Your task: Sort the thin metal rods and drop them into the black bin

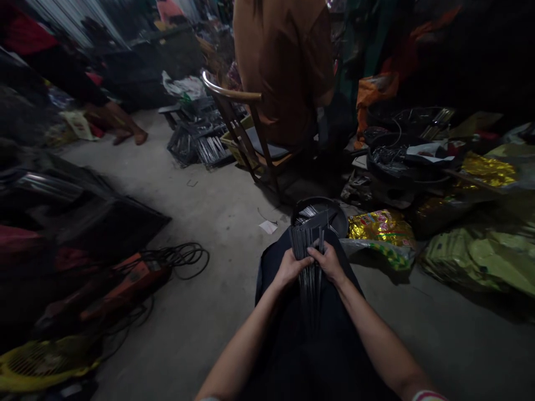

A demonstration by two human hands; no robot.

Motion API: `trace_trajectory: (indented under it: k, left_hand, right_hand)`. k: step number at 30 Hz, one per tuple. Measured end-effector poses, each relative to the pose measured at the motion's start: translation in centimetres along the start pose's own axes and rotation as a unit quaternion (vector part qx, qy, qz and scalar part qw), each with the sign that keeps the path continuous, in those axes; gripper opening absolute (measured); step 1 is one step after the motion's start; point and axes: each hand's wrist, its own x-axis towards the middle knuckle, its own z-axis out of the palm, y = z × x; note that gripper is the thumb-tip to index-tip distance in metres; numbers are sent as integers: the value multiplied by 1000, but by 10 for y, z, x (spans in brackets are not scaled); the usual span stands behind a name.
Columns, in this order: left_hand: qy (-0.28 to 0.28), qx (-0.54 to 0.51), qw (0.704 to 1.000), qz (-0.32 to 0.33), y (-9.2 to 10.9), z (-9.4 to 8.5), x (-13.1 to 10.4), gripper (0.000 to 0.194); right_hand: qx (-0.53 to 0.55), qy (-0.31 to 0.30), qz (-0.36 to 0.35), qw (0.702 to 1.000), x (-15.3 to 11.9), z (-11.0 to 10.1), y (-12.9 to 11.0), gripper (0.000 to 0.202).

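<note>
A bundle of thin, dark metal rods [308,278] stands lengthwise over my lap, its lower ends lost against the dark cloth [284,345]. My left hand [291,267] is wrapped round the bundle from the left, thumb across the front. From the right, my right hand [328,263] closes on a few rods at the bundle's edge, and its thumb nearly meets the left one. Just beyond the rod tops is a round dark basin [341,218] with more thin metal pieces in it.
Ahead, a person in a brown top [284,61] sits on a wooden chair [234,96]. Gold packaging [382,228] and yellowish sacks [476,256] lie at right. Coiled black cable [188,259] and a yellow basket-like object [45,362] are at left. Another person's feet [129,133] show far left.
</note>
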Motion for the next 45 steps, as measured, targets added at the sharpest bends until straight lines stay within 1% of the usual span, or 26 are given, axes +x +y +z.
trace_trajectory:
  k: [2, 6, 8, 10, 13, 15, 17, 19, 21, 23, 25, 29, 32, 36, 38, 42, 45]
  left_hand:
    - [-2, -6, 1000, -3, 1, 0, -1, 37]
    - [-1, -4, 1000, -10, 3, 0, -2, 38]
    - [-4, 1, 1000, -12, 4, 0, -2, 39]
    - [-6, 7, 1000, -8, 6, 1, -1, 41]
    - [-3, 16, 1000, -3, 9, 2, -1, 42]
    - [-2, 13, 1000, -7, 10, 3, -2, 41]
    - [3, -1, 1000, -15, 9, 3, -4, 38]
    - [12, -18, 999, -23, 9, 3, -6, 33]
    - [10, -24, 999, -28, 9, 3, -7, 26]
    - [-7, -23, 999, -23, 10, 4, -8, 22]
    - [-19, -21, 999, -16, 10, 4, -7, 23]
    - [-16, -18, 1000, -17, 8, 2, -5, 27]
    - [-8, -17, 1000, -21, 4, 1, -4, 31]
    - [-1, -1, 1000, -2, 2, 1, -3, 38]
    - [-6, 7, 1000, 8, 2, 2, -1, 39]
    - [-12, 8, 1000, 6, 2, 3, 0, 42]
    - [-3, 2, 1000, -8, 4, 3, -2, 40]
  right_hand:
    - [9, 0, 8, 1000, 0, 0, -1, 26]
    - [92, -3, 50, 995, -1, -2, -1, 24]
    - [117, 4, 58, 991, -2, -2, 0, 23]
    - [114, 10, 51, 992, -2, -1, 1, 23]
    - [83, 14, 37, 996, 0, 1, 0, 24]
    - [85, 18, 42, 995, 1, 2, -1, 21]
    - [116, 21, 60, 991, 2, 1, -2, 19]
    - [146, 23, 78, 986, 3, 1, -2, 17]
    - [161, 23, 88, 983, 2, 1, -2, 16]
    - [161, 20, 89, 983, 1, 1, -1, 18]
    - [146, 17, 82, 986, 1, 2, 0, 24]
    - [113, 24, 67, 991, 1, 2, 1, 26]
    - [131, 39, 81, 987, 3, 1, 1, 24]
    - [165, 48, 100, 980, 2, 1, 1, 20]
    - [163, 40, 86, 982, 2, 2, 0, 23]
    - [103, 23, 48, 993, 2, 5, 0, 24]
    - [116, 34, 62, 991, 4, 5, 0, 23]
